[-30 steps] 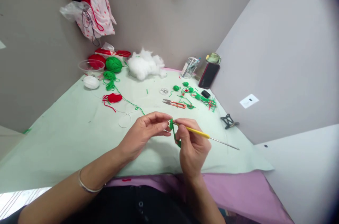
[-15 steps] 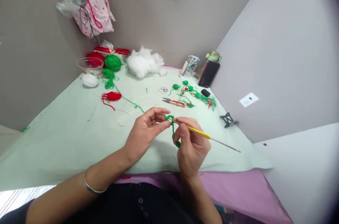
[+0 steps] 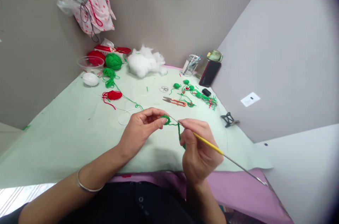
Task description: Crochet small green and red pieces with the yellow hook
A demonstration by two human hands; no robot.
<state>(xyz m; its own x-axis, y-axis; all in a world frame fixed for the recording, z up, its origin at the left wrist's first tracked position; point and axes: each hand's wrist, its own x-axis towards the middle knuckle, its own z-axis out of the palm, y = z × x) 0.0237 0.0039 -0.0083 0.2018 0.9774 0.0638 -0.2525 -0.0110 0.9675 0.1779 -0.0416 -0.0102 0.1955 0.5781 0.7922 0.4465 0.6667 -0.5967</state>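
Note:
My left hand [image 3: 141, 127] pinches a small round piece of green crochet [image 3: 166, 120] between thumb and fingers. In my right hand [image 3: 201, 150] is a crochet hook [image 3: 208, 143] with a yellow grip and metal ends, held like a pen. Its thin tip points at the top of the crochet piece; I cannot tell whether it is inside a stitch. A green strand runs from the piece across to my right fingers, and more green yarn [image 3: 179, 132] hangs beside them, its lower end partly hidden by the hand.
Orange-handled thread snips [image 3: 174, 102] lie beyond my hands, near several small green crochet pieces [image 3: 198, 95]. Farther back are a green yarn ball [image 3: 113, 61], white stuffing [image 3: 145, 61], a pen cup [image 3: 190, 65] and a phone [image 3: 210, 73]. Red yarn [image 3: 114, 95] lies left.
My right hand has moved right and slightly down with the hook, away from my left hand. The strand between them is now stretched out, and the round crochet piece shows more clearly.

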